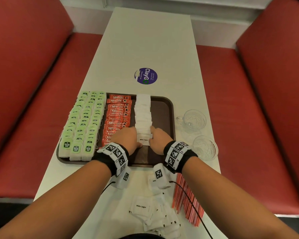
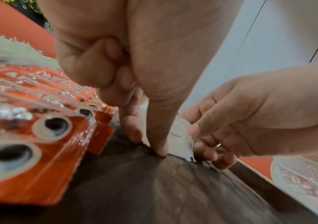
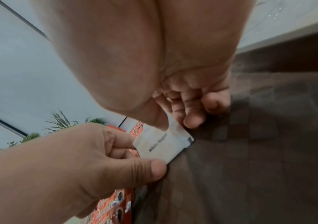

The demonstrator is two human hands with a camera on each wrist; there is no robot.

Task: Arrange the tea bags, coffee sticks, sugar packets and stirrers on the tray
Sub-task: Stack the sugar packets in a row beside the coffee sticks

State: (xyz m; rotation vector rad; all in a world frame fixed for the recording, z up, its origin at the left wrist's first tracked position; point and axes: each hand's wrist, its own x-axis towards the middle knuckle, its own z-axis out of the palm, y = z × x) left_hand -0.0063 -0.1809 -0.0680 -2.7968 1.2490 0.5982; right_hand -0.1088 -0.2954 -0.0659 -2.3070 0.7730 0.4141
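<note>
A brown tray (image 1: 162,114) holds rows of green tea bags (image 1: 84,121), red coffee sticks (image 1: 117,118) and white sugar packets (image 1: 143,111). The nearest sugar packet (image 1: 144,139) stands at the front of its row, tilted on edge. My left hand (image 1: 133,140) pinches its left edge between thumb and forefinger (image 2: 146,141). My right hand (image 1: 155,138) pinches its right edge, thumb in front and fingers behind (image 3: 175,121). Loose sugar packets (image 1: 154,213) and red stirrers (image 1: 188,200) lie on the table near me.
Two clear glass cups (image 1: 192,120) (image 1: 204,147) stand on the white table (image 1: 150,49) just right of the tray. A purple round sticker (image 1: 145,76) sits beyond the tray. Red bench seats flank the table. The tray's right strip is bare.
</note>
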